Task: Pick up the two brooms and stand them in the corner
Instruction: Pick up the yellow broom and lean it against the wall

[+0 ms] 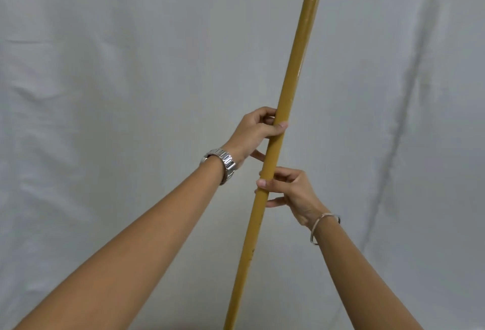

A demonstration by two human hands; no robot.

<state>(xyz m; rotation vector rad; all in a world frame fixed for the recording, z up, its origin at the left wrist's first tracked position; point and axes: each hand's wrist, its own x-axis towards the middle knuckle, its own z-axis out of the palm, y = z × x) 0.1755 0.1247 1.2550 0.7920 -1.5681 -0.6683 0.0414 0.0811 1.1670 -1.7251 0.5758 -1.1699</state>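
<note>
A mustard-yellow broom handle (pixel 296 62) runs nearly upright through the middle of the head view, leaning slightly right at the top, with a small hole near its upper end. My left hand (pixel 256 132), with a metal watch at the wrist, is wrapped around the handle higher up. My right hand (pixel 288 193), wearing a thin bangle, holds the same handle just below it with thumb and fingers. The broom's head is out of frame below. A second broom is not in view.
A wrinkled white cloth backdrop (pixel 105 67) fills the whole background. A vertical fold or seam in the cloth (pixel 404 109) runs down the right side. A dark strip of floor shows at the bottom edge.
</note>
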